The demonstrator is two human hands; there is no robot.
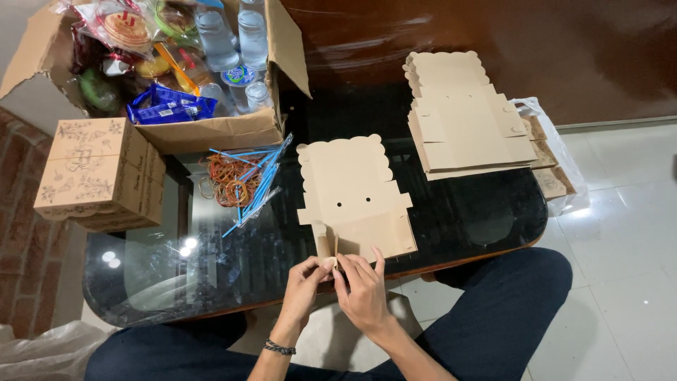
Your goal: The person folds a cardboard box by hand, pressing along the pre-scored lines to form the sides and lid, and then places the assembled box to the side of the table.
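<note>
Head view, left to right. Printed folded carton boxes (99,173), stacked at the left table edge. Open cardboard crate (218,130) behind, holding snack packets and water bottles (233,39). Rubber bands (229,180) and blue straws (257,183), loose on the black glass table (479,212). Flat carton blank (352,194), scalloped top edge, lying at the near table edge. Left hand (305,281) and right hand (363,288), both pinched closed on the blank's lower-left flap, fingertips touching. Stack of flat blanks (465,116), far right. Plastic bag of more blanks (557,169), beyond.
</note>
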